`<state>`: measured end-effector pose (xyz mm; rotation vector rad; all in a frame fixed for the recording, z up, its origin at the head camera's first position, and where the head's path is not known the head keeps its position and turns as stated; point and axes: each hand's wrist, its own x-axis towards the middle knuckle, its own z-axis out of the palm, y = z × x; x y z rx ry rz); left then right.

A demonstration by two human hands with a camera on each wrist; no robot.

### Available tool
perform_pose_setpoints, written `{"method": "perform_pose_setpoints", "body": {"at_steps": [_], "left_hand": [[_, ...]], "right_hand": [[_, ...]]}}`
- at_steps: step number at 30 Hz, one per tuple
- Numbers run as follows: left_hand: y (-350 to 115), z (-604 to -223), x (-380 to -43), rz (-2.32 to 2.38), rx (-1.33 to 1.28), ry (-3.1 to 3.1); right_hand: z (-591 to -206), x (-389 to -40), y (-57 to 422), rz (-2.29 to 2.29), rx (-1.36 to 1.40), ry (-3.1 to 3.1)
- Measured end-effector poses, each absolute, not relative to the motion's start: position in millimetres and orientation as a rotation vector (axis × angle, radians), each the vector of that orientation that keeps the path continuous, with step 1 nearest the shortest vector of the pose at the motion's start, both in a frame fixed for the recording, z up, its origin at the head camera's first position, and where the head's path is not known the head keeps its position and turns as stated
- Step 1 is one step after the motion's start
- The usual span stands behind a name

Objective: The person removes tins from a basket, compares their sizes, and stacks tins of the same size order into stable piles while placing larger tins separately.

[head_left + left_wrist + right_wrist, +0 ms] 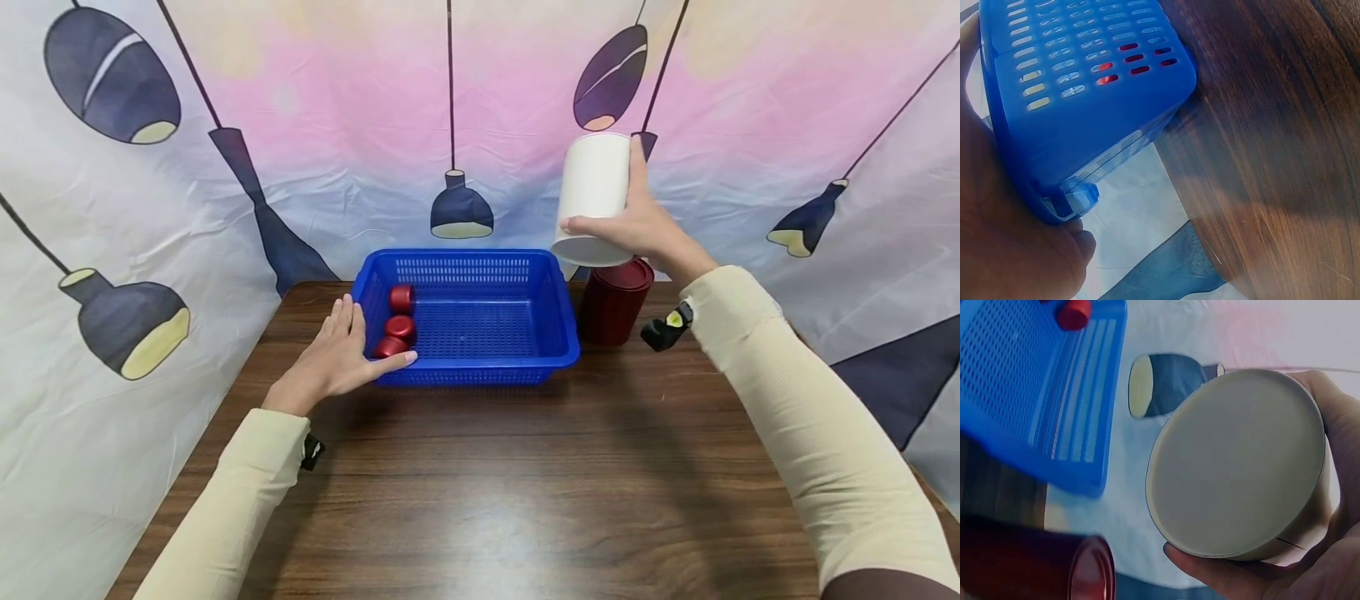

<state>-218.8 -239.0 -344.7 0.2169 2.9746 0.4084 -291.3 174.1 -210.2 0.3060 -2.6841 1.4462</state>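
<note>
My right hand (645, 221) grips a white cylindrical canister (595, 179) from its right side, thumb low and fingers behind. The canister is raised and tilted above a dark red lidded canister (615, 304). In the right wrist view its flat round end (1235, 462) faces the camera. A blue perforated plastic basket (480, 364) stands on the table. My left hand (330, 354) rests on the basket's front left corner, fingers straight along the left rim and thumb over the front rim. Inside, along the left wall, lie three small red round pieces (400, 327).
The brown wooden table (480, 475) extends in front of the basket. The red canister stands just right of the basket. Behind the table hangs a fabric backdrop (360, 150) printed with lamps. A black wrist camera (666, 327) hangs by the right sleeve.
</note>
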Motion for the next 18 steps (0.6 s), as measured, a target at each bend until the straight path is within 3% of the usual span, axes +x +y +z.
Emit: {"method": "perform_pose_setpoints", "body": {"at_steps": [18], "left_hand": [[-237,-343,-219,0.397,0.220,2.970]], "right_hand": [[-223,-282,250,1.367,0.134,-2.645]]}}
